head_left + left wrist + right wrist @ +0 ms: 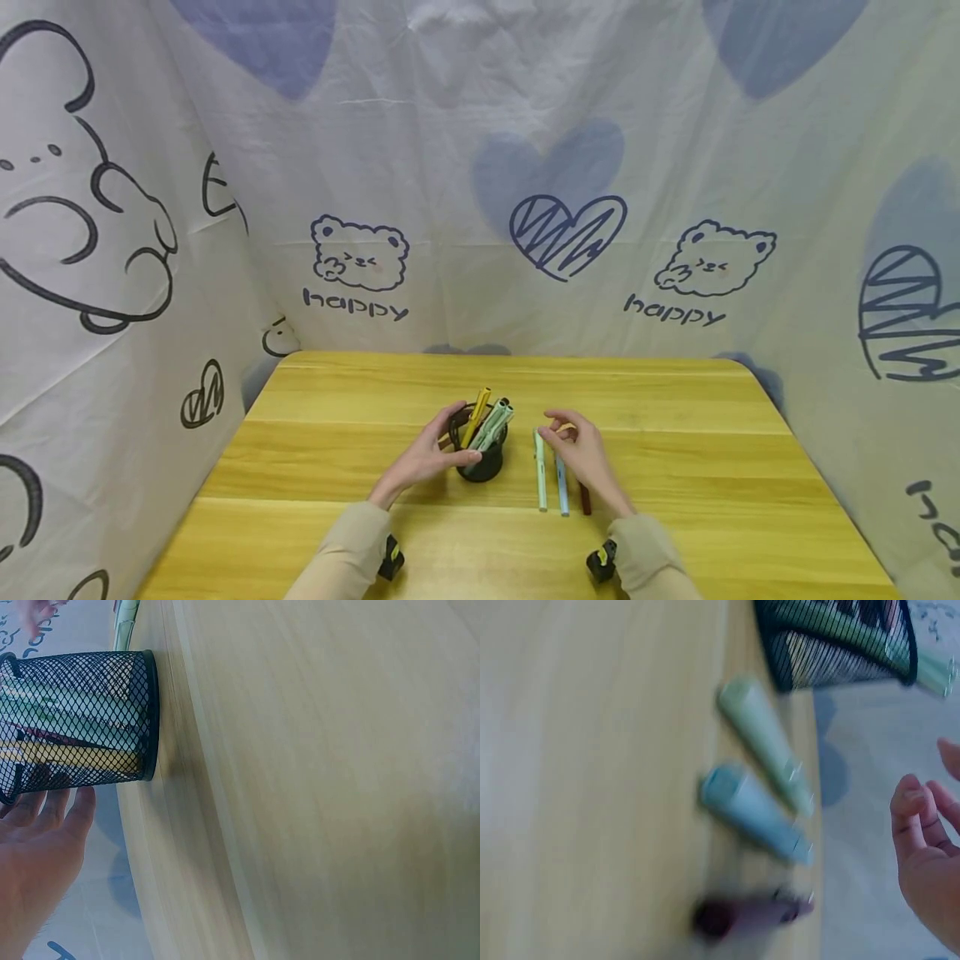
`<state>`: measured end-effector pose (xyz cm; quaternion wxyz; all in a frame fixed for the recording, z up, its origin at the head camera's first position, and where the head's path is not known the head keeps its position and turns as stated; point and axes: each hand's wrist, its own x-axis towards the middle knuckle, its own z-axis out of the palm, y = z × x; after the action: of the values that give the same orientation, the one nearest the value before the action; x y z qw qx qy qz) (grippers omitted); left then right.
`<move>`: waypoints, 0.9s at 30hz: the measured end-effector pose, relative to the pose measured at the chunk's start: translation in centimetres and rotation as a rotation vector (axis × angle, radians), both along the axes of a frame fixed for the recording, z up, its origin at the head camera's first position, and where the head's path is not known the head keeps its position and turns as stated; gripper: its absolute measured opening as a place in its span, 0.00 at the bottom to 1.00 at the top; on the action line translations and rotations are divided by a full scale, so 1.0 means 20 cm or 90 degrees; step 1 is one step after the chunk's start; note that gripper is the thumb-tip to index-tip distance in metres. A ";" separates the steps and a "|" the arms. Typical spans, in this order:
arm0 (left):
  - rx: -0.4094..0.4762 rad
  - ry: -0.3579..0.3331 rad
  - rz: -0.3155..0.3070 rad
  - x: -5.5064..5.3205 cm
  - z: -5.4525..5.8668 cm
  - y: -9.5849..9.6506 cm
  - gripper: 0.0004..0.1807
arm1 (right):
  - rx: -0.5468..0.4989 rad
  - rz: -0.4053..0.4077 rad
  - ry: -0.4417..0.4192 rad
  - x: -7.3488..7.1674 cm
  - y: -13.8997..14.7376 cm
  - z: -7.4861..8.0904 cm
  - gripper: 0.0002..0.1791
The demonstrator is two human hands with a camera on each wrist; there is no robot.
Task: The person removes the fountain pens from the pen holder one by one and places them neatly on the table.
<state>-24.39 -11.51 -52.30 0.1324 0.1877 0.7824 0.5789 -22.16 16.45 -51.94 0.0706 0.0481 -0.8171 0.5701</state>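
Observation:
A black mesh pen holder (489, 467) stands upright on the table. My left hand (427, 456) grips its side, thumb across the front and fingers behind. Inside are a yellow pen (474, 421) and several light green pens (492, 425); the mesh partly veils them in the left wrist view. To the right lie a light green pen (542, 479), a light blue pen (562, 487) and a dark red pen (586, 498), side by side. Above their far ends hovers my right hand (583, 452), fingers loosely bent, holding nothing; it hides part of the blue and red pens.
The wood-grain table (337, 467) reaches out on both sides of the hands. Behind it and at the sides hangs a pale cloth (450, 308) with printed hearts and bears. A small black device (602, 562) sits at the right wrist and another (391, 558) at the left.

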 end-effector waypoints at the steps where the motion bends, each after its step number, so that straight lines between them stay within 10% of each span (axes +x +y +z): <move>1: 0.000 -0.003 0.000 0.00 0.00 0.00 0.52 | -0.015 0.014 0.001 0.00 -0.03 0.01 0.17; 27: 0.024 0.000 -0.016 0.00 0.00 0.00 0.51 | -0.048 0.068 -0.027 -0.08 -0.27 0.03 0.16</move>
<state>-24.48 -11.50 -52.38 0.1360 0.2003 0.7688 0.5919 -23.72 11.11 -51.25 0.0244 0.0765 -0.7926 0.6044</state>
